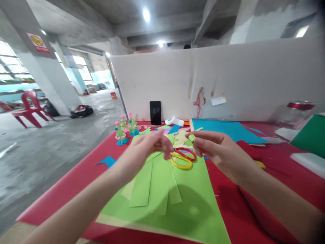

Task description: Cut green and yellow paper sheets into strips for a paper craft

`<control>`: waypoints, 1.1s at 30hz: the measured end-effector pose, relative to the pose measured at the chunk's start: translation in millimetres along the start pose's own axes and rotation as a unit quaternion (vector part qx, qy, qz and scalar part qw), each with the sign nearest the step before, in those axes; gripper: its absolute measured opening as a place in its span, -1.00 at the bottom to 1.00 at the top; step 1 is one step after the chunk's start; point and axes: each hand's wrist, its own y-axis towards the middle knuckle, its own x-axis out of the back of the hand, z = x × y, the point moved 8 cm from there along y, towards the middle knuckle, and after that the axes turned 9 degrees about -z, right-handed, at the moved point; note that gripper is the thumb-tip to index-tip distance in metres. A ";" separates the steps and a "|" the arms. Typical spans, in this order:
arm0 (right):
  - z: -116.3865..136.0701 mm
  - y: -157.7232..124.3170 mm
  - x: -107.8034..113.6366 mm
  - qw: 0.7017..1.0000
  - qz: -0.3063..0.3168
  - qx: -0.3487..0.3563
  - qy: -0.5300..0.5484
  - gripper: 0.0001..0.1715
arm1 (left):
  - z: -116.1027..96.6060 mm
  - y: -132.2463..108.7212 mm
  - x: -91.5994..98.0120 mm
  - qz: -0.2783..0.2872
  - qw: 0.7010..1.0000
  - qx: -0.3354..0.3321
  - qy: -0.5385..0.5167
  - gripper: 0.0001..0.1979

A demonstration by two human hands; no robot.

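Observation:
Between the thumb and fingers of my right hand (pixel 212 145) is a small light green paper roll (pixel 192 138). My left hand (pixel 149 144) hovers to the left of it, fingers loosely bent and apart, with nothing visible in them; it is slightly blurred. A pair of scissors (pixel 181 166) with one yellow and one red handle lies between the two hands, its blades mostly hidden. Beneath are green paper strips (pixel 142 184) on a large green sheet (pixel 195 210). Coloured paper scraps (pixel 181 137) lie behind the scissors.
Small paper flower ornaments (pixel 122 135) stand on the red tabletop (pixel 66 193) at the left. A black phone (pixel 155 113) leans against the white partition (pixel 162 81). Blue sheets (pixel 220 130), a clear jar (pixel 296 117) and a green box (pixel 311 137) are at the right. A black cable (pixel 254 217) crosses the right side.

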 end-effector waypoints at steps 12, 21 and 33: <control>-7.9 2.3 -6.4 0.999 0.011 0.027 -0.025 -0.64 | 6.9 10.1 -15.6 0.000 0.987 -0.075 0.141 -0.82; 8.1 4.5 8.0 0.980 -0.082 0.113 -0.141 -0.78 | -30.9 -6.2 -17.7 -0.082 0.681 -0.412 0.600 -0.76; -22.1 9.0 -3.1 0.991 0.004 -0.017 -0.135 -0.73 | -29.0 -10.2 -23.3 -0.084 0.672 -0.441 0.589 -0.79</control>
